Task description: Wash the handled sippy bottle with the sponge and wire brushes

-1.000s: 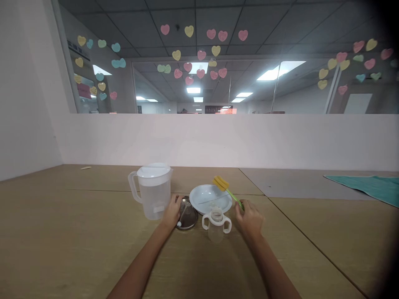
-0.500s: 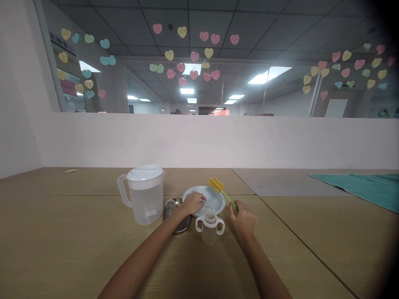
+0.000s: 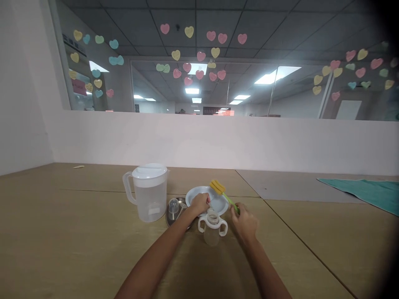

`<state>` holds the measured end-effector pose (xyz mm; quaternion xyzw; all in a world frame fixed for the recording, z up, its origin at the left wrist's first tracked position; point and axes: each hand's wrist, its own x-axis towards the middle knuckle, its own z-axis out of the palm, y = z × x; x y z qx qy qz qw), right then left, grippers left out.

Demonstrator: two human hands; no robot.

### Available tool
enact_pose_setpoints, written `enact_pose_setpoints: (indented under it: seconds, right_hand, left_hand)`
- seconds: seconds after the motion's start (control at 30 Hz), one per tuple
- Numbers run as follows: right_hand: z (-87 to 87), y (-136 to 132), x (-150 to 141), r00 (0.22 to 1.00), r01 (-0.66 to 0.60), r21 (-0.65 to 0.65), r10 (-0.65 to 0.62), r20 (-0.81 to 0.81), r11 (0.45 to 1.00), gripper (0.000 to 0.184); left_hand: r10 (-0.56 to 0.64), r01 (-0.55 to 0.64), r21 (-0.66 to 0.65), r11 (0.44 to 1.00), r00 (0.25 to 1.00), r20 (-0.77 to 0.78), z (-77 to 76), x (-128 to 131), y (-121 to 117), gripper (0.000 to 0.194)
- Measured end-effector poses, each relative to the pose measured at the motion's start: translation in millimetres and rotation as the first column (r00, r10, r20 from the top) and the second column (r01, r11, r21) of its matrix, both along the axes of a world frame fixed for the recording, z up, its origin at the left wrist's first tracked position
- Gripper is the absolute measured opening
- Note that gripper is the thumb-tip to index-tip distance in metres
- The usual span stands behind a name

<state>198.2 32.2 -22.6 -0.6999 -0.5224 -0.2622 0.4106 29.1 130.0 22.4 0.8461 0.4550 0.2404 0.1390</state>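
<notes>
My right hand (image 3: 245, 223) is closed round the green handle of a bottle brush (image 3: 218, 187), whose yellow sponge head points up and left over a white bowl (image 3: 222, 206). Above the bowl's left part is my left hand (image 3: 200, 203), its fingers curled in; whatever they hold, if anything, is hidden. A clear baby bottle (image 3: 212, 236) with two white side handles stands upright and uncapped in front of the bowl, between my forearms. Left of it, partly behind my left forearm, a round metal tray (image 3: 170, 221) carries a clear dome-shaped cap (image 3: 173, 206) and a small pale piece.
A lidded translucent pitcher (image 3: 151, 195) holding clear liquid stands left of the metal tray on the wooden table (image 3: 77, 232). At the far right lies a teal cloth (image 3: 370, 192). A white wall (image 3: 199, 139) with a window above it closes off the back.
My left hand has curled its fingers more tightly over the bowl. The right hand and brush stay nearly in place. The whole view has shifted slightly.
</notes>
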Motion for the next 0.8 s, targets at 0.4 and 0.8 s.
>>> enact_pose_setpoints:
  seconds: [0.4,0.8]
  right_hand:
    - [-2.3,2,1,1.000,-0.019,0.025,0.019,-0.005,0.999,0.029]
    - [-0.2,-1,-6,0.900,-0.428,0.174,0.402,0.166,0.887,0.026]
  left_hand:
    - [0.046,-0.092,0.089,0.992,0.906,0.421,1.4,-25,-2,0.024]
    - [0.037,-0.084,0.013,0.996,0.564,0.825,1.7,-62,-44,0.027]
